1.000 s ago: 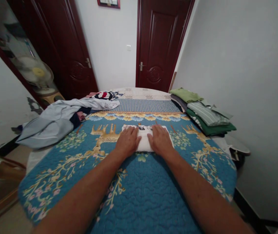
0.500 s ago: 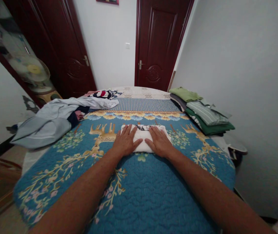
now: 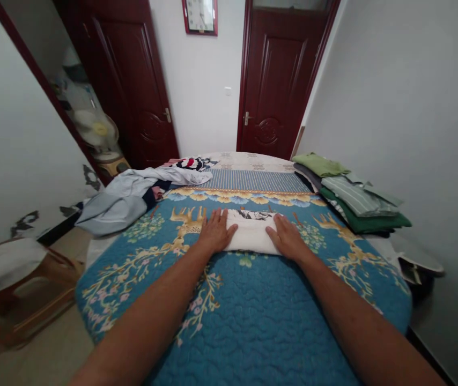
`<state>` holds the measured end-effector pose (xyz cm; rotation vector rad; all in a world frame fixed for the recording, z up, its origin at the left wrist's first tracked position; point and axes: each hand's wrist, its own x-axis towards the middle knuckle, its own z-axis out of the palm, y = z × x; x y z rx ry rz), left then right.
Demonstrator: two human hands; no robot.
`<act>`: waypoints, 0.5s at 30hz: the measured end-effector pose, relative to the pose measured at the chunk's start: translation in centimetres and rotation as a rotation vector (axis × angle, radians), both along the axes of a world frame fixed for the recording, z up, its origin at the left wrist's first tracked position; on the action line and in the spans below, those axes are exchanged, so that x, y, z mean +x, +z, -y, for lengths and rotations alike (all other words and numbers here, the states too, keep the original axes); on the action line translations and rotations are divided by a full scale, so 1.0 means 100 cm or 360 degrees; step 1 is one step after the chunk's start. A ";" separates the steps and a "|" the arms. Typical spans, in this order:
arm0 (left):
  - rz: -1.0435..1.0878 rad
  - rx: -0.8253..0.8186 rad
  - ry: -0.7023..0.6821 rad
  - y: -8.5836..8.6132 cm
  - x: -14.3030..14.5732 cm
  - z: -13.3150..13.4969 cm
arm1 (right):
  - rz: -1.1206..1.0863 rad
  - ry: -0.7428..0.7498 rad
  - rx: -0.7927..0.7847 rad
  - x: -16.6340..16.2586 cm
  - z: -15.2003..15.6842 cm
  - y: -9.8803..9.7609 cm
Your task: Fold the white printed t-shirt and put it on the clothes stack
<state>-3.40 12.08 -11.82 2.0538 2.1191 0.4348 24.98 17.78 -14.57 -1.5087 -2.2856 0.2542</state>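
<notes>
A white folded garment [image 3: 251, 236] with a black print along its far side lies flat on the blue quilted cover [image 3: 261, 321] with its deer and blossom pattern. At its left end rests my left hand [image 3: 215, 234], fingers stretched out and thumb spread onto the cloth. My right hand [image 3: 287, 237] lies on the garment's right end, fingers extended forward and thumb pointing inward. Neither hand grips the fabric. Between the hands the white cloth shows uncovered.
Loose grey and striped clothes [image 3: 124, 198] are heaped at the left. Two stacks stand at the right: one topped by a light green garment [image 3: 320, 164], another by a striped shirt [image 3: 353, 194] over dark green cloth. A wooden stool [image 3: 47, 273] sits beyond the left edge.
My hands have moved apart toward the garment's two ends, so more white cloth and black print show between them. The camera view has tilted up and shifted left.
</notes>
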 end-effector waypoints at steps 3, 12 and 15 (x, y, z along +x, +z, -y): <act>0.0060 0.0106 0.0051 0.002 -0.002 0.001 | -0.0088 -0.0086 0.0071 0.002 -0.004 -0.003; 0.0333 0.0081 0.0416 0.023 -0.006 0.003 | -0.0192 -0.0392 -0.0048 0.018 -0.014 0.021; 0.0513 -0.0004 0.0488 0.028 -0.011 0.000 | -0.0473 -0.0399 -0.0281 0.020 -0.017 0.029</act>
